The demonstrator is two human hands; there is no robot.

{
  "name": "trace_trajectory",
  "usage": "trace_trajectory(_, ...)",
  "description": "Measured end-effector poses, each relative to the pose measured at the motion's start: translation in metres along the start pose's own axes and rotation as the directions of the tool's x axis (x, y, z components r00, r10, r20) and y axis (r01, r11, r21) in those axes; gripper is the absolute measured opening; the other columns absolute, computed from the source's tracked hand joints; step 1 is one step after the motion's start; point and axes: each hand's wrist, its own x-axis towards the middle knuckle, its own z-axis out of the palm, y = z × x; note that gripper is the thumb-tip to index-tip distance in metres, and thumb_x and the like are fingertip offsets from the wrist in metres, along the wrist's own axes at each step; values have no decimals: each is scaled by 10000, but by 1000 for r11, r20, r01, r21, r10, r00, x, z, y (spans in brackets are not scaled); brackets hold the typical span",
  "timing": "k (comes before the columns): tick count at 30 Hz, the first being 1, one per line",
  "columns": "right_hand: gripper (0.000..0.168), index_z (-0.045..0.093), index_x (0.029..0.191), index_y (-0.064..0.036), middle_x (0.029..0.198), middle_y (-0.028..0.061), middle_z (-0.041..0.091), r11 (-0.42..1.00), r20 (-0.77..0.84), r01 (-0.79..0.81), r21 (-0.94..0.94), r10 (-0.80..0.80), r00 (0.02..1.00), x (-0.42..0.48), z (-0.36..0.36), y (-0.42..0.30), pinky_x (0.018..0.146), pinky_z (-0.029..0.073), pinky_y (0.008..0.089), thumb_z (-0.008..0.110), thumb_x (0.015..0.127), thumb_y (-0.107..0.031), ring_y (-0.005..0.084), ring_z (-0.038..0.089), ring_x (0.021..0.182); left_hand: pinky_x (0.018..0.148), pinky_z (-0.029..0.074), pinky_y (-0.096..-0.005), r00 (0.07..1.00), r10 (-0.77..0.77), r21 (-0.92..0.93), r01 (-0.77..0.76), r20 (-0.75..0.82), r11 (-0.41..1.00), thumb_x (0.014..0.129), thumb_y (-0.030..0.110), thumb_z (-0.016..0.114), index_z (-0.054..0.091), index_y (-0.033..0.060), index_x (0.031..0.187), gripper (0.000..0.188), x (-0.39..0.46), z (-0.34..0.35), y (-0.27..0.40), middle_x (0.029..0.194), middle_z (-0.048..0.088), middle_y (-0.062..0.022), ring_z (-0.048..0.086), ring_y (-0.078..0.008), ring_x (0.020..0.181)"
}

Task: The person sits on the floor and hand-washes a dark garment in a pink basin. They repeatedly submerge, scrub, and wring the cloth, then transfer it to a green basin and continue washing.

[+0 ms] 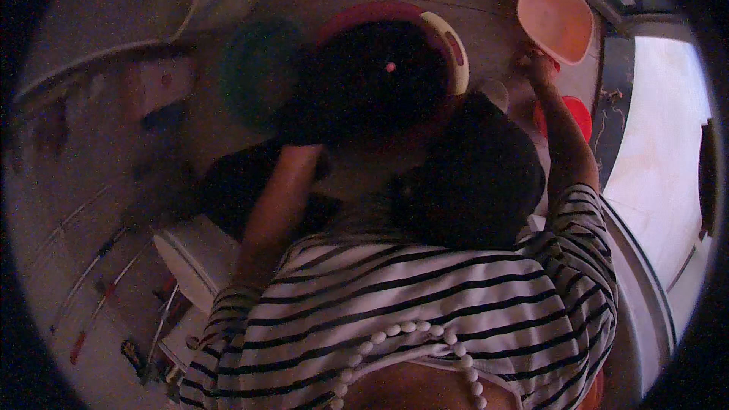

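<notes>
The picture is dim. My left forearm (276, 199) reaches forward over my dark trousers to the near side of a maroon tub (370, 10) with a cream handle (454, 51). Past the wrist, my left hand is lost in blackness, so what it touches is hidden. A very dark mass, perhaps cloth or liquid, fills the tub, with a small pink spot on it. My right hand (540, 64) is stretched out at the near edge of a salmon-pink basin (552, 14). Whether its fingers grip the rim or something red beside it is unclear.
A dark green round container (250, 74) stands left of the tub. Below my right hand lies a red round vessel (578, 117), partly behind my forearm. Bright light enters through an opening (655, 125) at the right. Several thin rods (122, 273) lie at the left.
</notes>
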Motion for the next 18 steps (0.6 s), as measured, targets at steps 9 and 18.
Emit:
trace_trajectory(9, 424, 411, 1159, -31, 1138, 170, 478, 797, -185, 171, 579, -76, 980, -36, -139, -112, 868, 379, 331, 550, 762, -77, 279, 465, 1050, 596, 434, -367, 995, 77, 7, -76, -59, 997, 608, 292, 576, 588, 95, 736, 235, -5, -1, 10, 757, 594, -106, 573, -256, 674)
trace_trajectory(18, 359, 477, 1117, -110, 1072, 136, 523, 643, -13, 555, 528, -647, 762, -52, -283, -311, 833, 401, 355, 528, 801, -271, 275, 498, 981, 582, 436, -369, 969, 225, 40, -222, -98, 974, 598, 296, 579, 595, 98, 714, 231, -15, -11, 23, 740, 598, -109, 578, -259, 658)
